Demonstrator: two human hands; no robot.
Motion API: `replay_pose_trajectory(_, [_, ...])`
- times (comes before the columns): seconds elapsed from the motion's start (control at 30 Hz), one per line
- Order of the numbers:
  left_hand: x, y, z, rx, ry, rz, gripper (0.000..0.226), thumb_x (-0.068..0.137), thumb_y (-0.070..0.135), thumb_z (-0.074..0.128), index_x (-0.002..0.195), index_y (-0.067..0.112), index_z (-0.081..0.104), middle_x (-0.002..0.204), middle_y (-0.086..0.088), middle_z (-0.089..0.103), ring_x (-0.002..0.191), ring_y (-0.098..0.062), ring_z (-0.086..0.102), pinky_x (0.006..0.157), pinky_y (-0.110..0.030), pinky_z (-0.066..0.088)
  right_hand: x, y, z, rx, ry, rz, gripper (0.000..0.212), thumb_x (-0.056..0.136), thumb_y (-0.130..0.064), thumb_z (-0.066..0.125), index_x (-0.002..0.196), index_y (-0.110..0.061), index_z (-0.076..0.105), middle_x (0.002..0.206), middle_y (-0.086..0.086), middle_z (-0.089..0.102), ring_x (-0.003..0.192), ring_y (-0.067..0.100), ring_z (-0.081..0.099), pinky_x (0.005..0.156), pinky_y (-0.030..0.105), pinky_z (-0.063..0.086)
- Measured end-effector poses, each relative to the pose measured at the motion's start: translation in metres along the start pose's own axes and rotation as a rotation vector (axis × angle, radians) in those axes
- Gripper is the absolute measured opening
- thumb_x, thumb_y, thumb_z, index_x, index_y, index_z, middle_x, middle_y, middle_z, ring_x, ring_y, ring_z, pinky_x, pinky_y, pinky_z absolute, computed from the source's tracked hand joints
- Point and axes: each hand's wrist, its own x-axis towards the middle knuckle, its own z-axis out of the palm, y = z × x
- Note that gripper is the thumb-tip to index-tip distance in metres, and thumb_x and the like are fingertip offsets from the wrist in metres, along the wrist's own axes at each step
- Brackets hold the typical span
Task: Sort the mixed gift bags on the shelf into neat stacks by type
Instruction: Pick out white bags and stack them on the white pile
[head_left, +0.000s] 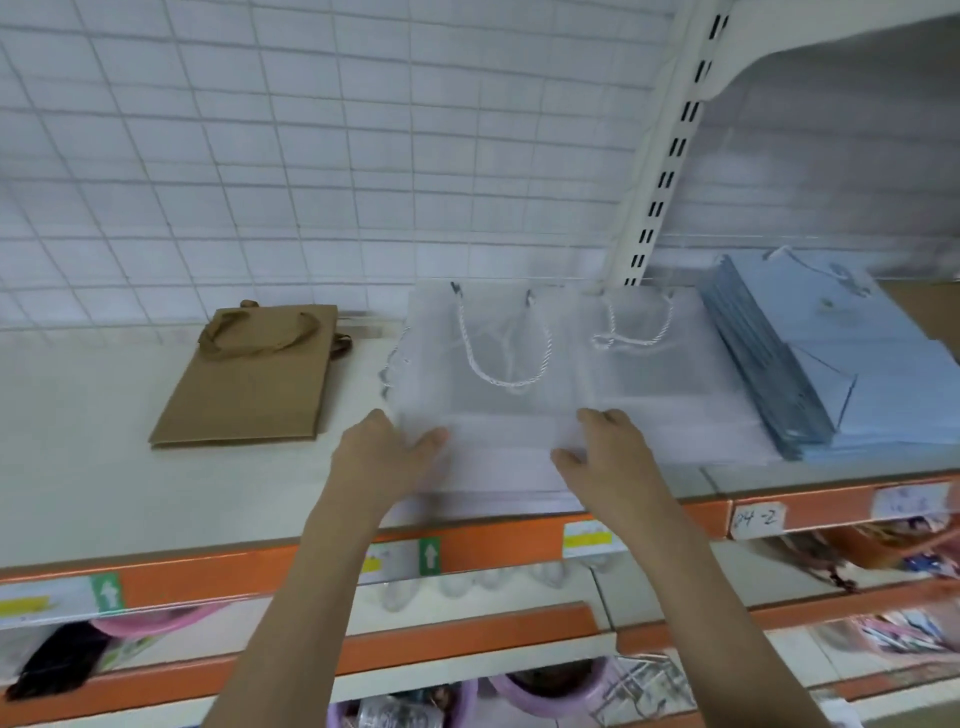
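A pile of frosted clear gift bags with white rope handles lies flat in the middle of the shelf. My left hand rests on the pile's near left corner, thumb on top of the top bag. My right hand presses on the same pile's near edge, fingers spread flat. A brown paper bag lies flat to the left, apart from both hands. A stack of light blue paper bags lies at the right, touching the clear pile's right edge.
A white wire grid backs the shelf, and a slotted white upright stands behind the clear bags. An orange price rail with labels runs along the front edge. Lower shelves hold pink and purple bowls and packaged goods.
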Motion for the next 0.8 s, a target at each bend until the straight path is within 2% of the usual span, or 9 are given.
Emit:
replay_pose_trajectory(0.07, [0.002, 0.004, 0.001, -0.054, -0.018, -0.086, 0.053, 0.080, 0.048, 0.064, 0.094, -0.001, 0.052, 0.094, -0.017, 0.064, 0.096, -0.031, 0.059, 0.068, -0.029, 0.042, 0.000, 0.004, 0.003, 0.006, -0.019, -0.035, 0.039, 0.092, -0.022, 0.051, 0.124, -0.001, 0.045, 0.125, 0.016, 0.043, 0.116, 0.031, 0.043, 0.096, 0.031, 0.031])
replay_pose_trajectory(0.17, [0.003, 0.007, -0.005, -0.154, -0.071, -0.169, 0.047, 0.077, 0.041, 0.071, 0.064, 0.007, 0.042, 0.062, -0.007, 0.053, 0.068, -0.025, 0.056, 0.056, -0.027, 0.039, 0.001, 0.006, 0.005, 0.016, -0.034, -0.071, 0.033, 0.092, -0.021, 0.050, 0.117, 0.000, 0.045, 0.118, 0.017, 0.044, 0.110, 0.031, 0.044, 0.091, 0.030, 0.034])
replay_pose_trajectory(0.23, [0.003, 0.009, -0.010, -0.177, -0.093, -0.217, 0.046, 0.074, 0.039, 0.075, 0.063, 0.004, 0.046, 0.055, -0.004, 0.046, 0.051, -0.017, 0.045, 0.043, -0.023, 0.033, 0.003, 0.007, 0.004, 0.009, -0.058, -0.086, 0.033, 0.092, -0.021, 0.050, 0.116, 0.000, 0.043, 0.118, 0.017, 0.045, 0.109, 0.031, 0.045, 0.090, 0.031, 0.035])
replay_pose_trajectory(0.3, [0.002, 0.009, -0.015, -0.170, -0.132, -0.260, 0.047, 0.071, 0.041, 0.077, 0.078, -0.001, 0.055, 0.055, -0.003, 0.046, 0.047, -0.013, 0.040, 0.039, -0.021, 0.029, 0.005, 0.007, 0.003, 0.006, -0.077, -0.102, 0.034, 0.091, -0.022, 0.051, 0.116, 0.000, 0.044, 0.118, 0.017, 0.046, 0.111, 0.031, 0.045, 0.091, 0.031, 0.035])
replay_pose_trajectory(0.37, [0.002, 0.007, -0.018, -0.201, -0.167, -0.281, 0.068, 0.057, 0.045, 0.083, 0.093, -0.007, 0.061, 0.063, -0.005, 0.055, 0.051, -0.015, 0.046, 0.046, -0.022, 0.033, 0.008, 0.005, 0.004, 0.014, -0.104, -0.116, 0.033, 0.091, -0.023, 0.052, 0.112, 0.001, 0.048, 0.117, 0.017, 0.047, 0.110, 0.031, 0.046, 0.090, 0.031, 0.036])
replay_pose_trajectory(0.47, [0.007, -0.002, -0.017, -0.255, -0.150, -0.286, 0.091, 0.026, 0.051, 0.078, 0.095, -0.007, 0.066, 0.072, -0.010, 0.062, 0.056, -0.021, 0.050, 0.056, -0.024, 0.037, 0.010, -0.003, 0.010, 0.032, -0.153, -0.117, 0.030, 0.092, -0.023, 0.051, 0.107, 0.002, 0.051, 0.115, 0.018, 0.048, 0.108, 0.032, 0.048, 0.089, 0.031, 0.037])
replay_pose_trajectory(0.6, [0.005, 0.014, -0.023, -0.195, -0.129, -0.297, 0.045, 0.068, 0.041, 0.073, 0.074, 0.002, 0.051, 0.055, -0.007, 0.042, 0.046, -0.018, 0.037, 0.045, -0.022, 0.025, 0.017, -0.014, 0.013, 0.042, -0.218, -0.061, 0.028, 0.093, -0.021, 0.047, 0.108, 0.002, 0.047, 0.116, 0.020, 0.050, 0.112, 0.033, 0.048, 0.088, 0.031, 0.039])
replay_pose_trajectory(0.7, [0.019, 0.015, -0.023, -0.211, -0.142, -0.258, 0.041, 0.076, 0.038, 0.069, 0.068, 0.006, 0.045, 0.053, -0.006, 0.037, 0.045, -0.019, 0.036, 0.045, -0.023, 0.026, 0.024, -0.017, 0.013, 0.061, -0.265, -0.010, 0.015, 0.092, -0.020, 0.044, 0.097, -0.007, 0.041, 0.110, 0.018, 0.052, 0.112, 0.033, 0.048, 0.085, 0.034, 0.043])
replay_pose_trajectory(0.8, [0.027, 0.007, -0.021, -0.284, -0.172, -0.216, 0.035, 0.078, 0.031, 0.071, 0.081, 0.003, 0.050, 0.059, -0.004, 0.041, 0.048, -0.016, 0.037, 0.039, -0.019, 0.028, 0.025, -0.025, 0.018, 0.057, -0.271, 0.049, 0.016, 0.091, -0.022, 0.043, 0.097, -0.008, 0.038, 0.116, 0.019, 0.048, 0.115, 0.035, 0.045, 0.086, 0.036, 0.043])
